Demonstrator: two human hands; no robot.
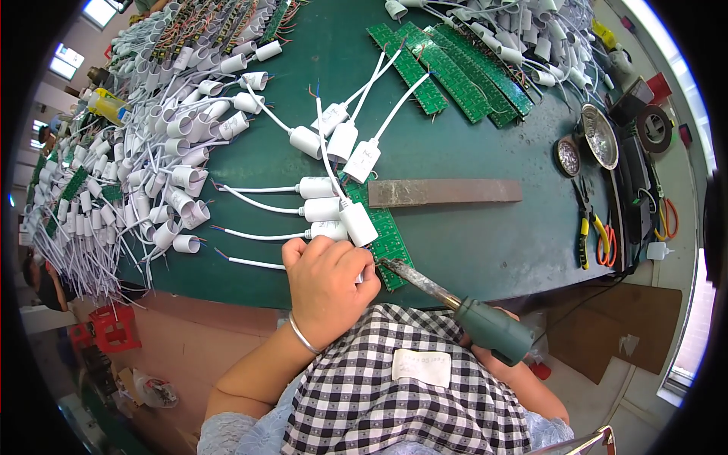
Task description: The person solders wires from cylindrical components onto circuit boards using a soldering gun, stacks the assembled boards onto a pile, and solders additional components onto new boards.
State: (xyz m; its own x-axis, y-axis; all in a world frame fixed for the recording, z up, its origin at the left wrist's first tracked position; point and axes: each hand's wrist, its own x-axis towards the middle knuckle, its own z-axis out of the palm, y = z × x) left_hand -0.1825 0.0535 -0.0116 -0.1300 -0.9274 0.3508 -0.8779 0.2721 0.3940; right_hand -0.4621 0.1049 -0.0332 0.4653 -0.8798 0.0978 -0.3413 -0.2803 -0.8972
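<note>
My left hand [326, 284] is closed at the near end of a green circuit board strip [393, 241]. Its fingers mostly hide a white plastic cap, whose white cable [254, 262] runs out to the left. My right hand [491, 356] grips a soldering iron [493, 331] by its dark green handle, which partly covers that hand. The iron's dark tip meets the board beside my left fingertips. Several white cylindrical caps with cables, one of them a cap [359, 224] lying across the others, line the board. A flat brown bar [446, 192] rests over the board's right side.
Piles of white capped cables [178, 125] cover the table's left side. More circuit boards [444, 68] lie at the back. To the right are a metal bowl [600, 136], a small round tin [566, 156], pliers [584, 235], orange-handled scissors [669, 220] and a tape roll [654, 127].
</note>
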